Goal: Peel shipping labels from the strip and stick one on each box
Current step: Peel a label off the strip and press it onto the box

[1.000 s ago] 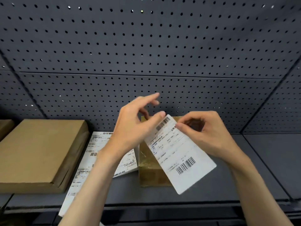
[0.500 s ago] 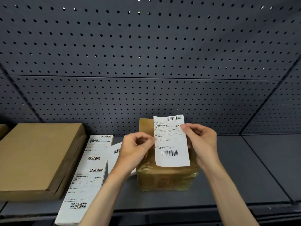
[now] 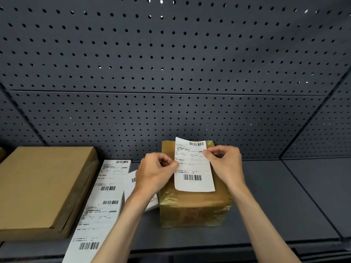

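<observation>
Nearest to the camera, two bare forearms reached forward over the front edge of a dark grey shelf (image 3: 275, 215). On the left part of this shelf lay one long strip of labels (image 3: 102, 205); four barcodes could be counted on it, and its small print was not readable. Beside it, partly hidden under the left wrist, was one more white sheet (image 3: 131, 185) with a barcode. In the middle stood one brown box (image 3: 193, 207) wrapped in shiny clear tape. One peeled shipping label (image 3: 193, 168) was held over the top of this box, and I cannot tell if it touched the box already. It carried two barcodes, one at its top and one near its lower edge, and its text was too small to read. The left hand (image 3: 155, 173) pinched the label's left edge with curled fingers, and the right hand (image 3: 226, 162) pinched the right edge near the top. At the far left lay one flat cardboard box (image 3: 43, 185). Behind everything rose a dark pegboard wall (image 3: 171, 63).
</observation>
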A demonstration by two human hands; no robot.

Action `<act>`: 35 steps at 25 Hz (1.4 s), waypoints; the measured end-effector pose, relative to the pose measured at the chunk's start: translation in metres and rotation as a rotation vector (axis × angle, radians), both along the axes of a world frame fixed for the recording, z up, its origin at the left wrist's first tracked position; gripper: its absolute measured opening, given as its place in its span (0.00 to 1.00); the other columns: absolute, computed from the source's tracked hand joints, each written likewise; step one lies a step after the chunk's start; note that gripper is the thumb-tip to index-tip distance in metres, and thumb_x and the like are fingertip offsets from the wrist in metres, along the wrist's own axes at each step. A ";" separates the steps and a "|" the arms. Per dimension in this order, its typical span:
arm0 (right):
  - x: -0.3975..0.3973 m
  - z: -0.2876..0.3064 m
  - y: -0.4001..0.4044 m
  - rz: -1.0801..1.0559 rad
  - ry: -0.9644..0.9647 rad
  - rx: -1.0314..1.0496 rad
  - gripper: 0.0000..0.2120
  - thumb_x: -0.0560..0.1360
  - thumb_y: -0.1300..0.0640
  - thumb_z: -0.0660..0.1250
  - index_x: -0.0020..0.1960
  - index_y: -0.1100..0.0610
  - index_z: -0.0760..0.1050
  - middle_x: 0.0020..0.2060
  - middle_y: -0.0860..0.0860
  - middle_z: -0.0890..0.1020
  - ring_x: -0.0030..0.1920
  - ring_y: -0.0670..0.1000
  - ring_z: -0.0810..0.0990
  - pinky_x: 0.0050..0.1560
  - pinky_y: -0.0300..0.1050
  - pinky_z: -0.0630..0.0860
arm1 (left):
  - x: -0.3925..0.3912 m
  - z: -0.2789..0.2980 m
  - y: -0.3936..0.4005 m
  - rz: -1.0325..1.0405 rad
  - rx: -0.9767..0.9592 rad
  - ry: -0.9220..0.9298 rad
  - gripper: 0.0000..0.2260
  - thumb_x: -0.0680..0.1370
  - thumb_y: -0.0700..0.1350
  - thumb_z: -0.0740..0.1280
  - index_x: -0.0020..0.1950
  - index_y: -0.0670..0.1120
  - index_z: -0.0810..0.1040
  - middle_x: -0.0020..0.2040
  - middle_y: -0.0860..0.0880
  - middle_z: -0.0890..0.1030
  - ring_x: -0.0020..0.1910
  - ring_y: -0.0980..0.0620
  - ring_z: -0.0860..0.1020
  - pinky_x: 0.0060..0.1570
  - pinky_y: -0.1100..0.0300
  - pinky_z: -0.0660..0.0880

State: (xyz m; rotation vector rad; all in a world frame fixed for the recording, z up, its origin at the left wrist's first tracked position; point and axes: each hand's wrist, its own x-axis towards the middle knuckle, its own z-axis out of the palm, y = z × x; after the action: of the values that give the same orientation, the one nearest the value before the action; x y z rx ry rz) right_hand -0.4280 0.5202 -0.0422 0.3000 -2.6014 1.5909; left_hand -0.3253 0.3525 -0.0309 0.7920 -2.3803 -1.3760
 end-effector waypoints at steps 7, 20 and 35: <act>-0.013 -0.007 -0.007 0.008 0.066 0.123 0.07 0.73 0.55 0.78 0.48 0.58 0.88 0.41 0.47 0.87 0.41 0.42 0.83 0.49 0.47 0.83 | -0.004 -0.003 0.004 0.017 -0.257 -0.132 0.08 0.70 0.53 0.70 0.34 0.51 0.81 0.29 0.57 0.80 0.34 0.60 0.77 0.32 0.62 0.67; -0.014 -0.013 -0.008 -0.050 0.200 0.316 0.10 0.68 0.50 0.81 0.45 0.53 0.87 0.34 0.43 0.83 0.45 0.50 0.83 0.57 0.56 0.79 | -0.011 -0.004 0.005 -0.051 -0.436 -0.203 0.11 0.70 0.55 0.67 0.35 0.48 0.79 0.33 0.54 0.81 0.40 0.49 0.79 0.38 0.56 0.68; -0.028 -0.018 0.019 0.353 0.429 0.711 0.21 0.82 0.41 0.62 0.70 0.48 0.77 0.70 0.38 0.76 0.77 0.44 0.62 0.74 0.48 0.56 | -0.029 -0.029 -0.012 -0.470 -0.767 -0.071 0.25 0.82 0.57 0.53 0.79 0.53 0.63 0.80 0.58 0.59 0.80 0.58 0.50 0.77 0.57 0.48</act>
State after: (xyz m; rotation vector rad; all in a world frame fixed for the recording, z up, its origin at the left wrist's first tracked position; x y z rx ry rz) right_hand -0.4561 0.5390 -0.0605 1.0520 -2.7292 0.4814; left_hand -0.3544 0.3401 -0.0601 0.0712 -2.9267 -0.4327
